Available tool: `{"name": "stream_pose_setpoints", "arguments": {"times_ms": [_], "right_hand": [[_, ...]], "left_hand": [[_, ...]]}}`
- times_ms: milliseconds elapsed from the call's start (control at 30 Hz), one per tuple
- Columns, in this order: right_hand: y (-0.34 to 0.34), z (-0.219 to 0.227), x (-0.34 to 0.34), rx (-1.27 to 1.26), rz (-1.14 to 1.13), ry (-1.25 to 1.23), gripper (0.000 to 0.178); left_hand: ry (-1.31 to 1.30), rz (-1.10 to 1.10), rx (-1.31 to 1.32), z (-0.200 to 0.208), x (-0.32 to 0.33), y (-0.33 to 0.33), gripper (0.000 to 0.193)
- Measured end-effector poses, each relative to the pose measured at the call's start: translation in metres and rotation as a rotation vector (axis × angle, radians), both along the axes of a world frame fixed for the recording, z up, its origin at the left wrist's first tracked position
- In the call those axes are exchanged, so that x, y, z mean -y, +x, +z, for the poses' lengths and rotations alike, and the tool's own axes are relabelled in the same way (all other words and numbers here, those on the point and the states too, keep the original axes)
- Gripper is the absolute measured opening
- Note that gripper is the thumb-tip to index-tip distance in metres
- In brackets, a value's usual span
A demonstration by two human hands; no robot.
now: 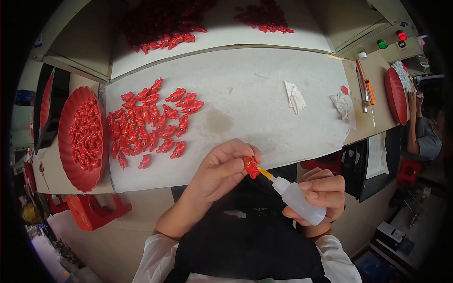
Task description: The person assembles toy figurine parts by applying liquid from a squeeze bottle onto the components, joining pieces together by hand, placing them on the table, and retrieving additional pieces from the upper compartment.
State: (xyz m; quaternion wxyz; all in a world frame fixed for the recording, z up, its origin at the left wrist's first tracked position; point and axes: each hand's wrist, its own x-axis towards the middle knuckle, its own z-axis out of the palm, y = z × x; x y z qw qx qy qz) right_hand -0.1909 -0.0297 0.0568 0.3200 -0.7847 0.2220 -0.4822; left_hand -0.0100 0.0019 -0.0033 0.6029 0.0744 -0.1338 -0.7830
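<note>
Between the thumb and fingers of my left hand [229, 165] is a small glossy red figurine [251, 167] with yellow marks. My right hand [323, 195] grips a white squeeze bottle [302, 202], tilted so that its yellow tip [266, 173] meets or nearly meets the figurine; whether they touch I cannot tell. Both hands are in front of my black apron [245, 226], just off the table's near edge. Many similar red figurines [141, 125] lie loosely grouped on the left part of the white-covered table [245, 94].
A scalloped red tray [63, 141] full of small red pieces stands at the left. More red pieces [165, 41] lie in the shelf at the back. Crumpled tissues [295, 97], tweezers [363, 87] and an orange-handled tool [370, 92] are at the right. Another person [427, 137] sits far right.
</note>
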Motion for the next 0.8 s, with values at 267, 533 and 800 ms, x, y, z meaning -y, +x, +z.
{"name": "stream_pose_setpoints", "arguments": {"times_ms": [267, 533, 800], "right_hand": [[-0.001, 0.0, -0.001, -0.012, -0.006, -0.001, 0.044], [-0.003, 0.001, 0.003, -0.02, -0.04, 0.008, 0.043], [0.01, -0.002, 0.06, -0.001, -0.122, 0.377, 0.037]], "left_hand": [[-0.009, 0.024, 0.027, -0.001, 0.0, 0.0, 0.016], [-0.019, 0.045, 0.062, -0.001, 0.003, 0.001, 0.015], [0.093, 0.071, 0.113, -0.005, 0.0, 0.008, 0.015]]}}
